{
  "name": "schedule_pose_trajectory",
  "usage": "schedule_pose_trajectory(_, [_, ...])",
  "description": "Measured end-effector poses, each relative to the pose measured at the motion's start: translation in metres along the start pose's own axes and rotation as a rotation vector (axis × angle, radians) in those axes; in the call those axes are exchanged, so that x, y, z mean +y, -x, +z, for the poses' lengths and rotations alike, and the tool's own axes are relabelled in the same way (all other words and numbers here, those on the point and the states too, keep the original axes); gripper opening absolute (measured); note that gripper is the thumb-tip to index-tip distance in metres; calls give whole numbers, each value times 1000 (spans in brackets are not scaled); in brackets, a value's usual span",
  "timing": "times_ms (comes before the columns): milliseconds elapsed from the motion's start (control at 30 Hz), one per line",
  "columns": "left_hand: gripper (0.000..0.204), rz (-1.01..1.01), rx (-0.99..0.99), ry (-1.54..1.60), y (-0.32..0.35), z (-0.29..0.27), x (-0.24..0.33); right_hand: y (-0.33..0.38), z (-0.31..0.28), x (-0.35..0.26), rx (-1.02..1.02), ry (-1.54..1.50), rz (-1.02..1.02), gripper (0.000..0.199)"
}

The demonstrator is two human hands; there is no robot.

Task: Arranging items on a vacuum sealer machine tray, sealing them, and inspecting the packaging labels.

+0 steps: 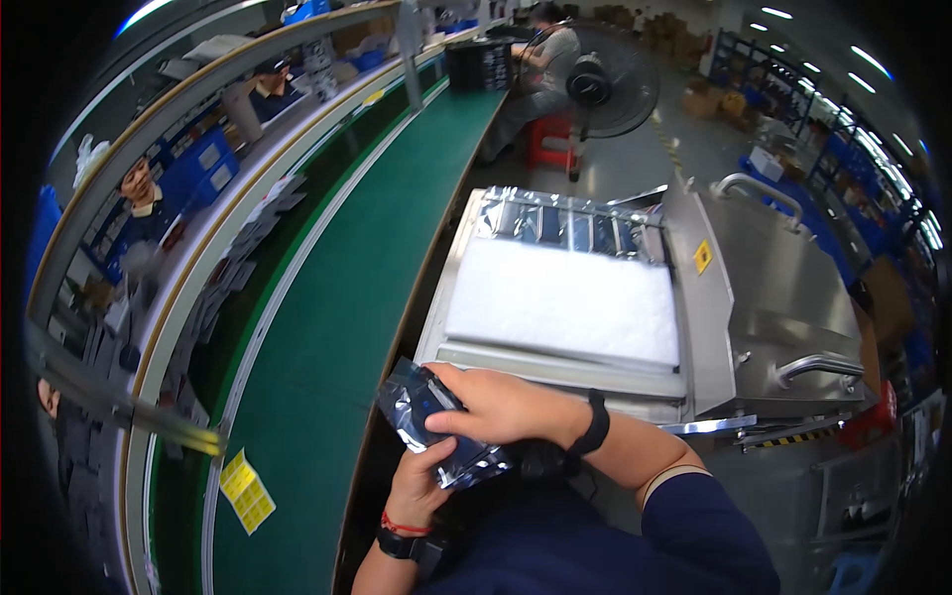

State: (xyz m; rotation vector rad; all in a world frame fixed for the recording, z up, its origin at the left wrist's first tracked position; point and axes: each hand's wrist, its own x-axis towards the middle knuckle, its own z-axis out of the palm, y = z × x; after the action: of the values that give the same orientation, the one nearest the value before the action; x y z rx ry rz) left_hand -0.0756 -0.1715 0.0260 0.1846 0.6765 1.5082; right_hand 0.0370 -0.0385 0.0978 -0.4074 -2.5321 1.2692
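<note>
In front of my body, beside the green bench edge, both hands hold a shiny dark plastic pouch with a dark flat item showing through. My left hand grips its lower side, thumb pressed on top. From above, my right hand closes over the upper side, hiding part of it. Ahead stands a metal machine with its lid raised. A white foam pad lies on its bed. Along the pad's far edge, several similar shiny pouches lie in a row.
A green work surface runs along my left, with a yellow label sheet on it. Further off are a black bin, a standing fan and a person seated on a red stool. Other people sit across the bench.
</note>
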Motion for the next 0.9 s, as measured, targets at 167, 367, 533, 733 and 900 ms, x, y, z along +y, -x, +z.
schedule_pose_trajectory(167, [34, 115, 84, 71, -15, -14, 38, -30, -167, 109, 466, -253, 405, 30])
schedule_pose_trajectory(367, [22, 319, 253, 71, -15, -67, 107, 28, -284, 318, 913, -621, 571, 51])
schedule_pose_trajectory(533, [25, 486, 371, 165, -7, -125, 130, 13, -286, 362, 1227, -1101, 538, 36])
schedule_pose_trajectory(733, [24, 516, 392, 183, -7, -120, 125, -7, -278, 351, 1529, -1085, 383, 24])
schedule_pose_trajectory(900, [22, 527, 441, 71, 1, -127, 124, -30, -285, 329, 1736, -1010, 551, 14])
